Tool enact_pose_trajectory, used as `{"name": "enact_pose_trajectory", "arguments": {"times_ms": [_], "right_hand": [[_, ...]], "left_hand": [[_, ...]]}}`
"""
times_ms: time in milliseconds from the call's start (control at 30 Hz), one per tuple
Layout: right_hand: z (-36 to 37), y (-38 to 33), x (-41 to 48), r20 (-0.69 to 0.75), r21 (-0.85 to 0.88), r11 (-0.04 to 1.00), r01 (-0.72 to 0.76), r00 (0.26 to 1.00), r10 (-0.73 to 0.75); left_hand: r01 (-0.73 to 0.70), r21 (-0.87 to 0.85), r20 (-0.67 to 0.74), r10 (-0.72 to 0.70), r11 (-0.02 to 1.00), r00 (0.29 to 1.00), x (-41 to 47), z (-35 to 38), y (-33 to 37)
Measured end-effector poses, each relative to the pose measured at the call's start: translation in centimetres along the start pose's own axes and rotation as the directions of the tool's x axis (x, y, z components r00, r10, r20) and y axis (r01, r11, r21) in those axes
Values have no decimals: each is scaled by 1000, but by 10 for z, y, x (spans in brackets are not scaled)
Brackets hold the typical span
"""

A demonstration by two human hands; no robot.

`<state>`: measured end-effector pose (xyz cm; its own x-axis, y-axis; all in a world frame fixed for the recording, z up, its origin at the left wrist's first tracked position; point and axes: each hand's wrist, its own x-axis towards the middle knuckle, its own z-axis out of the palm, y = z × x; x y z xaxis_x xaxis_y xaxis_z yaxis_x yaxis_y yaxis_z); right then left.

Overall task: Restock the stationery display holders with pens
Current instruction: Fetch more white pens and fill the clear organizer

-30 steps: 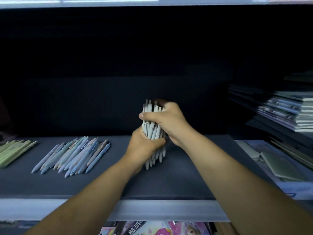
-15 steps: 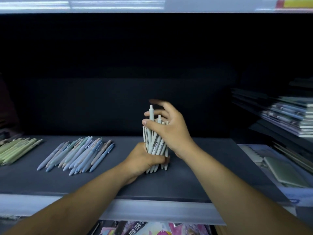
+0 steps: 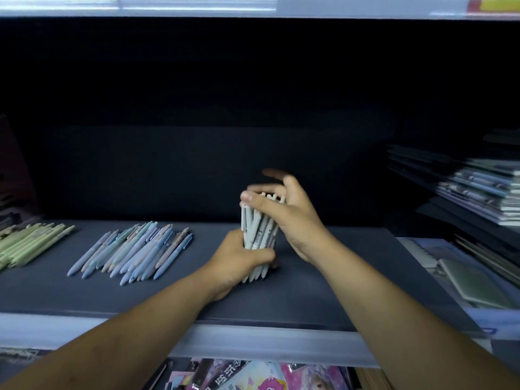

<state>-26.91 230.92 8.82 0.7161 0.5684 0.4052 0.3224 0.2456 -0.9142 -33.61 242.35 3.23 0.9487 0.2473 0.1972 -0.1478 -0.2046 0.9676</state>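
A bundle of white pens (image 3: 257, 229) stands nearly upright on a dark, matte shelf (image 3: 309, 291), its slim round barrels packed tight and its tapered tips fanning out slightly where they meet the surface. The left hand (image 3: 239, 260) is wrapped round the lower half of the bundle, fingers curled across the front and gripping it firmly. The right hand (image 3: 292, 218) sits at the top of the same bundle, above and just right of the left hand: its thumb lies flat across the front of the barrels just under the squared clicker ends, and its fingers stretch out loosely over the tops, spread and blurred, so whether they touch the pens cannot be told. Small dark print runs along a few of the smooth, pale barrels. Well to the left of the left hand, a loose row of blue pens (image 3: 135, 249) lies flat on the shelf, slanted, with a few beige ones mixed in. Farther left is a similar flat batch of green pens (image 3: 31, 243). To the right of the right hand, a stack of notebooks (image 3: 484, 192) rests on stepped racks, thin edges showing. Below it lies a grey-covered spiral notebook (image 3: 472, 280). Nearer than both hands, the shelf ends in a pale, smooth front lip (image 3: 253, 342), and glossy pink packets (image 3: 253, 375) show beneath it.
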Motion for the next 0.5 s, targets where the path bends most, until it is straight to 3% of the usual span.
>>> {"name": "enact_pose_trajectory", "arguments": {"times_ms": [100, 233, 367, 500], "right_hand": [[2, 2, 0, 32, 21, 999, -24, 999, 23], [6, 0, -2, 59, 12, 1000, -2, 998, 1], [16, 6, -6, -44, -133, 989, 62, 997, -68], [16, 15, -5, -194, -140, 989, 55, 978, -82]], "left_hand": [[-6, -103, -34, 2, 995, 999, -1, 1, 2], [-41, -76, -90, 34, 996, 995, 0, 0, 2], [-1, -46, -18, 0, 999, 1000, -4, -1, -1], [13, 39, 105, -17, 999, 994, -6, -3, -2]]}}
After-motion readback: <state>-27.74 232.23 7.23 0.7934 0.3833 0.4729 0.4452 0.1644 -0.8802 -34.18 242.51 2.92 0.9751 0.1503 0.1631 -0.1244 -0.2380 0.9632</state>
